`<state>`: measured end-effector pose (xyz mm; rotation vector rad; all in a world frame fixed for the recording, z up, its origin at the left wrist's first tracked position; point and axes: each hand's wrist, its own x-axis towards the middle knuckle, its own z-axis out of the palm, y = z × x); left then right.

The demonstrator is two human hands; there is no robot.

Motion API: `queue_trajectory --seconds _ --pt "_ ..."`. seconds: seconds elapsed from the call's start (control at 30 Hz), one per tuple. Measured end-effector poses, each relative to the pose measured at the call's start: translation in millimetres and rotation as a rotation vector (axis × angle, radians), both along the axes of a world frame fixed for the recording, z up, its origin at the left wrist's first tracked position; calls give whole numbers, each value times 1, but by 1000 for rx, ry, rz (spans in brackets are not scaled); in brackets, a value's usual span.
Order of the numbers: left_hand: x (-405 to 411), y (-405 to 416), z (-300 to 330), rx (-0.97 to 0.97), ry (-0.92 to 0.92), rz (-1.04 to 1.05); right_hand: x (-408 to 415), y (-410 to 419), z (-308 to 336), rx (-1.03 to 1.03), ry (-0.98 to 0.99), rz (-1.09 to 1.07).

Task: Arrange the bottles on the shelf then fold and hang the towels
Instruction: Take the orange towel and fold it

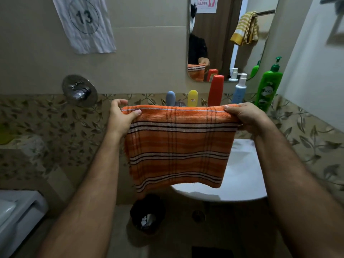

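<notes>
Orange-striped cloth hangs between 2 bare hands above a white washbasin (247,185) as a person works through the towel half of a bathroom tidy-up. The left hand (122,116) pinches one top corner of the orange towel (176,146) between thumb and curled fingers; the right hand (245,118) grips the opposite corner the same way, and the top edge is drawn taut between them. The towel appears already doubled over, its lower edge hanging free in front of the basin.

Behind it, 5 bottles stand in a row on the ledge under the mirror (219,43): a grey-blue bottle (170,98), a yellow bottle (192,98), a red bottle (216,90), a blue pump bottle (239,89) and a green pump bottle (268,86). Their upright line suggests the bottle step is finished. A yellow towel (245,28), seen reflected in the mirror, is draped over a rail behind the person.

Folding looks to be the step in hand. The next move probably calls for bringing the 2 corners together to halve the towel again, keeping the edges aligned, then turning to carry it to the rail. A wall sheet marked 13 (83,23) hangs at upper left.
</notes>
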<state>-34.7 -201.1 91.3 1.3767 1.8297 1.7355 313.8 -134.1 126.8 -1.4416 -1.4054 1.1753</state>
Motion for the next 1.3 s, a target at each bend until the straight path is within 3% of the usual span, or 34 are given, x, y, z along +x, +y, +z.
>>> queue_trajectory --seconds 0.3,0.53,0.67,0.73,0.87,1.0,1.17,1.23,1.3 --pt "-19 9 9 -56 -13 -167 15 4 -3 131 255 109" --pt "-21 3 16 -205 -131 -424 12 0 2 303 182 65" --pt "-18 0 18 -262 -29 -479 14 7 1 379 90 -20" --pt "-13 1 17 -281 130 -442 16 8 1 421 26 -38" --pt "-3 5 14 -237 445 -131 20 10 0 525 -183 -65" --pt "0 10 13 -124 528 36 23 5 0 654 -450 -158" --pt "0 11 20 -2 531 79 25 3 0 751 -543 -279" --pt "-4 12 21 47 400 23 27 4 2 672 -382 -222" --pt "-5 10 23 106 182 -109 26 1 5 532 -60 -102"
